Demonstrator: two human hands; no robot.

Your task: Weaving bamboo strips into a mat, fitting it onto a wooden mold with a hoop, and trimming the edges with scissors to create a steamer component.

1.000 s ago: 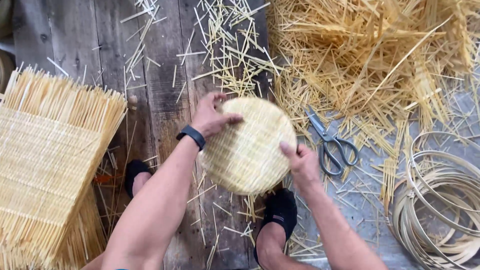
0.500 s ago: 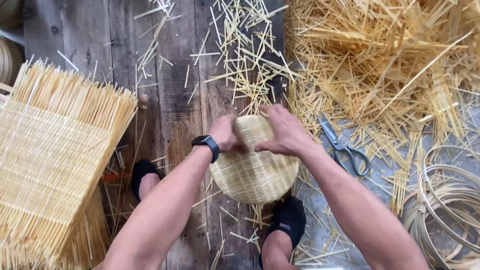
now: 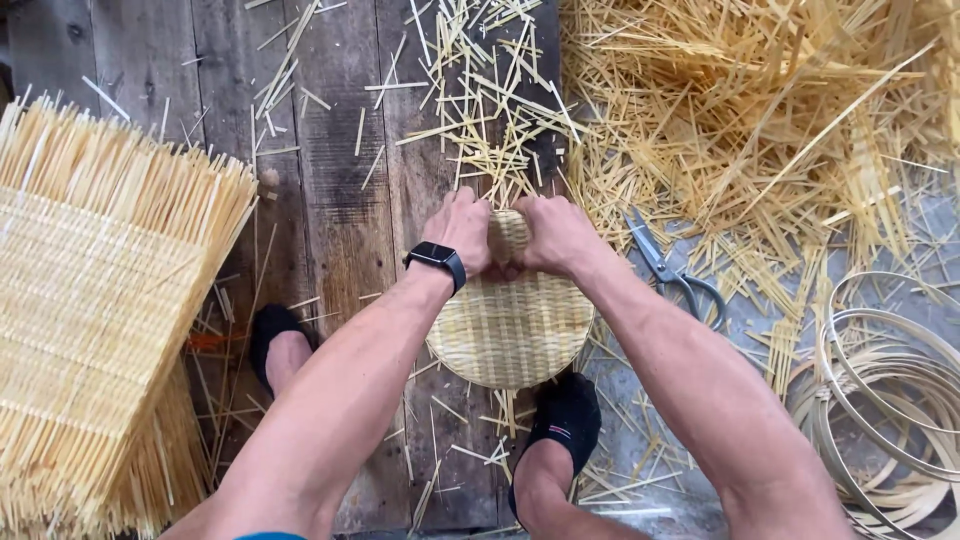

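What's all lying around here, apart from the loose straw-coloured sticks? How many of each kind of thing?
Round woven disc, gripped at its far edge by the left hand and right hand: 1
Stack of square woven mats: 1
Scissors: 1
Bundle of coiled hoop strips: 1
Wristwatch: 1
Black shoes: 2
Total: 7

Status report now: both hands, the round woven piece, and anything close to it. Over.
Left hand and right hand both grip the far edge of the round woven disc. Disc held above wooden floor. Scissors lie to the right, apart.
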